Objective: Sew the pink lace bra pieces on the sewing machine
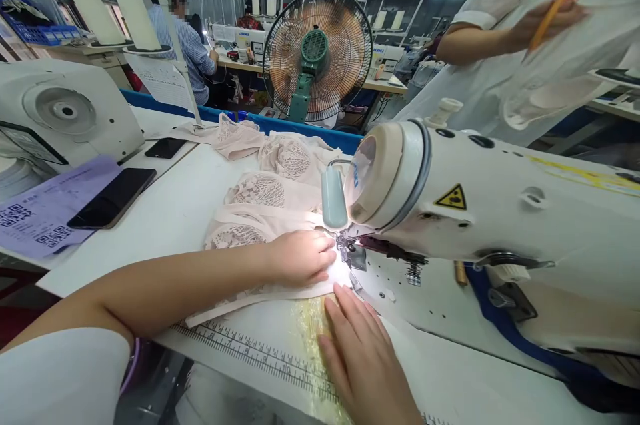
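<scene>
A pale beige lace bra [235, 235] lies under the presser foot [344, 245] of the white sewing machine [500, 198], lit by the machine lamp. My left hand [303, 257] is on its fabric, fingers bent and pressed together close to the needle area; their tips are partly hidden. Nearer to me, my right hand [363, 351] rests flat with fingers stretched out, its fingertips at the fabric's edge beside the foot. More beige lace bras [293, 157] are spread behind the machine head, seemingly joined in a row.
A printed ruler [250, 353] and yellowed tape [313, 328] mark the table's front. Two phones, one a black phone [113, 198], and a purple paper [50, 205] lie left. A large fan [317, 55] stands behind. At right, a person's hand [547, 25] holds orange-handled scissors.
</scene>
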A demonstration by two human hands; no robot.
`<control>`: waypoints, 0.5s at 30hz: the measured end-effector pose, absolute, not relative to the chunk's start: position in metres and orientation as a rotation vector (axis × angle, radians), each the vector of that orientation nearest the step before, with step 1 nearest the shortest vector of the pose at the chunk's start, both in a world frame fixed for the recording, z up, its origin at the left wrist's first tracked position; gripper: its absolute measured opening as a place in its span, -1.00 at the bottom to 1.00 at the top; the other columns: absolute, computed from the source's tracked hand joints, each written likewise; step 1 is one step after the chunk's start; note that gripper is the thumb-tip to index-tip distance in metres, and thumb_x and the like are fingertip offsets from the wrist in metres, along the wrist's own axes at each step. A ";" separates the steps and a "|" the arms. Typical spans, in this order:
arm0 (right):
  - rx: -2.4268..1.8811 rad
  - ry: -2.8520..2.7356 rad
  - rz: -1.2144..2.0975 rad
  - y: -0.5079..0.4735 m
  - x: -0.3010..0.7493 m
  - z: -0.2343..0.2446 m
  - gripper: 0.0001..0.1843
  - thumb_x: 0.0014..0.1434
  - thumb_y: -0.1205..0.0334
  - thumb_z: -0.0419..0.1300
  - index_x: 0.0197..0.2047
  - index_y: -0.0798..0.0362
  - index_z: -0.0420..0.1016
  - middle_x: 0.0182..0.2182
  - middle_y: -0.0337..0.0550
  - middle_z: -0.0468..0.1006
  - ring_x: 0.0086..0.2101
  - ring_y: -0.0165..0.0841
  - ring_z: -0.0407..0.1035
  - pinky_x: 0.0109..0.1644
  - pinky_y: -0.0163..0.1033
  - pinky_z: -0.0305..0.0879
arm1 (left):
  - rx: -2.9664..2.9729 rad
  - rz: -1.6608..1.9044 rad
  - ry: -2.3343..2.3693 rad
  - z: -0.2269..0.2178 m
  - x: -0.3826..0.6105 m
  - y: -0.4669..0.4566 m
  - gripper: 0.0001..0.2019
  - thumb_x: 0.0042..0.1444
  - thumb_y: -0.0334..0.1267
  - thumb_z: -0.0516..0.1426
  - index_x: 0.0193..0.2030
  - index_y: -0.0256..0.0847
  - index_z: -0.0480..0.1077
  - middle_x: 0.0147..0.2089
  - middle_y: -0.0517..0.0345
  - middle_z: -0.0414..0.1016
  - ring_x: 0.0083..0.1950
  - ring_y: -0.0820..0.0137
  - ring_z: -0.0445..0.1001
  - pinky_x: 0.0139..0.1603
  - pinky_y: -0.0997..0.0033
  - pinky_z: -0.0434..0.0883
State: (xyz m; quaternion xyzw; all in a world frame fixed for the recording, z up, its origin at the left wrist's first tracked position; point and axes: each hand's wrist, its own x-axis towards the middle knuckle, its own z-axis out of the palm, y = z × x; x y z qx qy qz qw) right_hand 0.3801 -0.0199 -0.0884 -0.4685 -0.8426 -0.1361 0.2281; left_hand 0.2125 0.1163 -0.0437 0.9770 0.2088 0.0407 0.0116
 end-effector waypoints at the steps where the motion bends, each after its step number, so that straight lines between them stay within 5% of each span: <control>1: -1.298 -2.333 -0.375 -0.020 0.380 -0.088 -0.60 0.30 0.16 -0.06 0.11 0.17 0.29 0.11 0.11 0.43 0.11 -0.13 0.31 0.08 0.01 0.30 | 3.053 0.121 0.649 -0.042 0.212 0.119 -0.71 0.22 -0.18 0.06 -0.07 -0.38 0.40 0.00 -0.21 0.41 0.00 0.15 0.38 -0.06 0.22 0.35; 6: -1.347 -2.370 -0.346 -0.017 0.377 -0.085 -0.57 0.29 0.16 -0.04 0.14 0.20 0.29 0.13 0.11 0.41 0.14 -0.12 0.28 0.09 0.03 0.32 | 3.076 0.084 0.606 -0.027 0.212 0.125 -0.73 0.27 -0.28 -0.05 -0.16 -0.30 0.46 0.01 -0.12 0.43 0.04 0.17 0.36 -0.09 0.26 0.34; 10: -1.366 -2.372 -0.305 -0.016 0.377 -0.084 -0.57 0.28 0.17 -0.04 0.14 0.20 0.30 0.13 0.10 0.41 0.13 -0.11 0.29 0.09 0.04 0.34 | 3.126 0.128 0.450 -0.028 0.213 0.110 -0.72 0.25 -0.30 -0.02 -0.30 -0.31 0.49 -0.19 -0.07 0.50 -0.12 0.21 0.41 -0.13 0.23 0.34; 15: -1.337 -2.351 -0.315 -0.016 0.378 -0.086 -0.57 0.28 0.15 -0.03 0.10 0.22 0.34 0.10 0.13 0.44 0.11 -0.10 0.32 0.06 0.07 0.37 | 3.289 0.438 0.308 -0.048 0.206 0.093 -0.75 0.28 -0.40 -0.04 -0.18 -0.31 0.47 -0.13 -0.05 0.52 -0.14 0.32 0.43 -0.07 0.25 0.34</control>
